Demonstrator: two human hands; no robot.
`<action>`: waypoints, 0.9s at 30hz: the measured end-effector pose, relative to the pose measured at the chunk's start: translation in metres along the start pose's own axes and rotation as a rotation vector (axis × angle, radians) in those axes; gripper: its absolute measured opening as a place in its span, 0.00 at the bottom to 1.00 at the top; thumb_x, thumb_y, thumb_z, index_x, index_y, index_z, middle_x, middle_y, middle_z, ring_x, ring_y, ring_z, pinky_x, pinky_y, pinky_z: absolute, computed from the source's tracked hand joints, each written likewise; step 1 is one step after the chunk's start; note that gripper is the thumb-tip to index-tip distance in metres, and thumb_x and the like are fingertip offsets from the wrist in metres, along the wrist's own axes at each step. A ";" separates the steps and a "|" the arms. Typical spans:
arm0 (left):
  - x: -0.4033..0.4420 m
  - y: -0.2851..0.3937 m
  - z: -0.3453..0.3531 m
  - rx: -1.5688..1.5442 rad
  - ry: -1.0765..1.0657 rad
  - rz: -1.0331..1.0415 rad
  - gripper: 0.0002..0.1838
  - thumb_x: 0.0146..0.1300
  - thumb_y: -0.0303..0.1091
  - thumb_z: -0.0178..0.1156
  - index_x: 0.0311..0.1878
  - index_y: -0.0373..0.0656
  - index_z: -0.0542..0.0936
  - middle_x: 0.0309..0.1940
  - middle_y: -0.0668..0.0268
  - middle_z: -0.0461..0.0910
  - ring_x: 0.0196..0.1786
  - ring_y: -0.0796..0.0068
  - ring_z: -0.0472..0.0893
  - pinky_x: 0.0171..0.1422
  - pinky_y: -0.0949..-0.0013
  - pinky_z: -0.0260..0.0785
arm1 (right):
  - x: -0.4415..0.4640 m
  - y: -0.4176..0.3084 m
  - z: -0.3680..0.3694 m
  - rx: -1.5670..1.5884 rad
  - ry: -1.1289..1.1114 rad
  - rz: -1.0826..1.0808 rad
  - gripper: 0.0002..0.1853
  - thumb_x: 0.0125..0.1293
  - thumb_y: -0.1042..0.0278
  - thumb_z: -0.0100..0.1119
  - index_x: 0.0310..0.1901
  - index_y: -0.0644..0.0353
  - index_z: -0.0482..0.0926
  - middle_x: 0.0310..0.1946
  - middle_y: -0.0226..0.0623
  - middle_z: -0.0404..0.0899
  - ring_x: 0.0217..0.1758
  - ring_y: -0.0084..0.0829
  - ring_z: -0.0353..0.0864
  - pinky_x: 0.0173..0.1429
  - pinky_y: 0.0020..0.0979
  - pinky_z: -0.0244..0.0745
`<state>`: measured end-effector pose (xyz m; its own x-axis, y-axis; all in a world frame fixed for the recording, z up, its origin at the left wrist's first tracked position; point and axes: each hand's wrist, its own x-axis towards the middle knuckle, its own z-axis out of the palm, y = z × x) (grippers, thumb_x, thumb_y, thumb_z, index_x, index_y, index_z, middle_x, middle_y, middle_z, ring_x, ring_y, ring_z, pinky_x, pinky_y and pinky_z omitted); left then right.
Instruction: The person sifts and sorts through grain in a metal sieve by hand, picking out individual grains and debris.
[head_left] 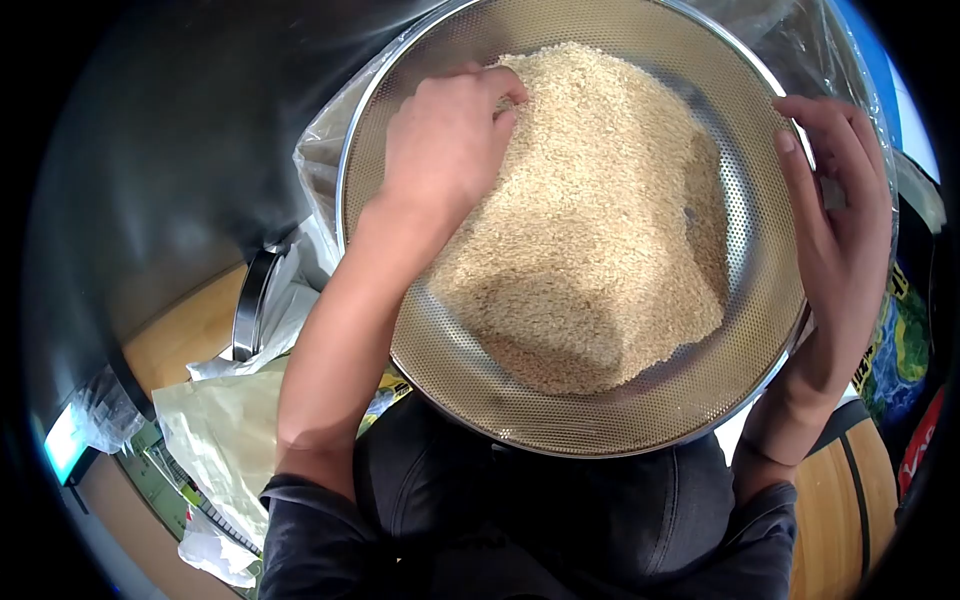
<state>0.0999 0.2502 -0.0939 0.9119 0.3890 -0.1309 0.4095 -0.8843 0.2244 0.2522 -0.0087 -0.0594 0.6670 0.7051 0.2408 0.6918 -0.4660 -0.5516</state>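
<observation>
A large round metal sieve (640,425) with a shiny rim holds a broad heap of pale tan grain (600,170) that looks like rice. My left hand (450,135) reaches inside, at the heap's upper left edge. Its fingers are curled and close together, and whatever may be in them is hidden. At the sieve's right side, my right hand (845,180) grips the rim, with its thumb and a fingertip showing at the inner edge. The sieve sits above my lap, and shadow falls across the lower part of the grain.
Clear plastic sheeting (320,150) lies behind the sieve on both sides. To the left are a crumpled pale bag (215,425) and a round metal-edged object (255,300). A printed colourful bag (895,365) stands at right, near the wooden surface (835,520).
</observation>
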 end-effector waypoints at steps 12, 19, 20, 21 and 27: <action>0.002 -0.003 0.003 -0.015 0.045 -0.001 0.07 0.62 0.33 0.67 0.43 0.48 0.86 0.32 0.57 0.82 0.35 0.54 0.84 0.42 0.55 0.76 | 0.000 0.004 -0.004 0.032 -0.071 0.026 0.10 0.75 0.70 0.60 0.54 0.59 0.84 0.51 0.33 0.79 0.47 0.24 0.82 0.48 0.26 0.77; 0.001 -0.004 0.001 -0.042 0.073 0.005 0.09 0.60 0.33 0.67 0.44 0.48 0.86 0.30 0.57 0.81 0.32 0.56 0.83 0.40 0.56 0.75 | -0.001 -0.001 -0.003 0.030 -0.068 0.060 0.10 0.74 0.69 0.61 0.53 0.58 0.84 0.48 0.31 0.79 0.43 0.22 0.80 0.44 0.26 0.75; 0.002 -0.002 -0.001 -0.053 0.053 -0.023 0.09 0.60 0.34 0.66 0.44 0.48 0.86 0.29 0.57 0.80 0.32 0.56 0.82 0.40 0.56 0.74 | -0.001 -0.001 -0.003 0.029 -0.067 0.062 0.10 0.74 0.69 0.61 0.53 0.58 0.84 0.48 0.31 0.79 0.43 0.22 0.80 0.44 0.26 0.75; 0.002 0.000 -0.002 -0.065 0.032 -0.051 0.10 0.60 0.34 0.66 0.45 0.48 0.86 0.28 0.58 0.80 0.31 0.57 0.82 0.40 0.56 0.74 | -0.001 -0.002 -0.004 0.028 -0.067 0.066 0.10 0.74 0.69 0.62 0.53 0.58 0.84 0.48 0.31 0.79 0.43 0.22 0.79 0.43 0.26 0.75; 0.004 0.000 0.003 -0.037 0.050 -0.052 0.10 0.61 0.35 0.66 0.45 0.46 0.86 0.26 0.58 0.79 0.29 0.58 0.81 0.39 0.56 0.74 | 0.001 -0.001 -0.003 -0.058 -0.072 0.054 0.10 0.74 0.68 0.62 0.53 0.57 0.84 0.49 0.31 0.79 0.41 0.22 0.79 0.42 0.26 0.74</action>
<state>0.1036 0.2510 -0.0975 0.8893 0.4475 -0.0946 0.4562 -0.8528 0.2544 0.2524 -0.0093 -0.0560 0.6834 0.7139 0.1529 0.6718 -0.5328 -0.5147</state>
